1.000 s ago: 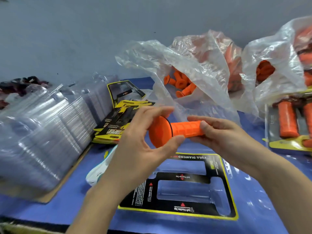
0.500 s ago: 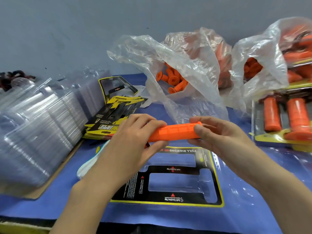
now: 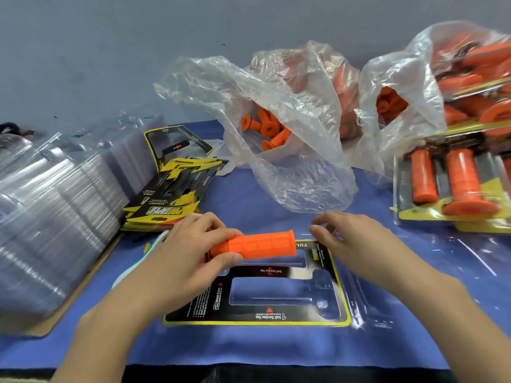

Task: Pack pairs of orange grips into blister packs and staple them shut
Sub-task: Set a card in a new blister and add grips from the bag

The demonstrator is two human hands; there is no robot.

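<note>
An orange grip [image 3: 260,243] lies level over the far slot of an open blister pack [image 3: 276,294] with a black and yellow card, lying on the blue table cover. My left hand [image 3: 190,252] holds the grip's left, flanged end between fingers and thumb. My right hand [image 3: 351,241] hovers just right of the grip's free end, fingers loosely curled, holding nothing. The near slot of the pack is empty.
Clear plastic bags [image 3: 279,128] of loose orange grips stand at the back centre and right. Packed blister packs [image 3: 453,183] pile at the right. A stack of printed cards [image 3: 171,200] and a big stack of clear blister shells [image 3: 49,205] sit left.
Both hands lowered the grip toward the pack's far slot. My right hand has let go of the grip's right end and drawn slightly right; the left hand still holds it.
</note>
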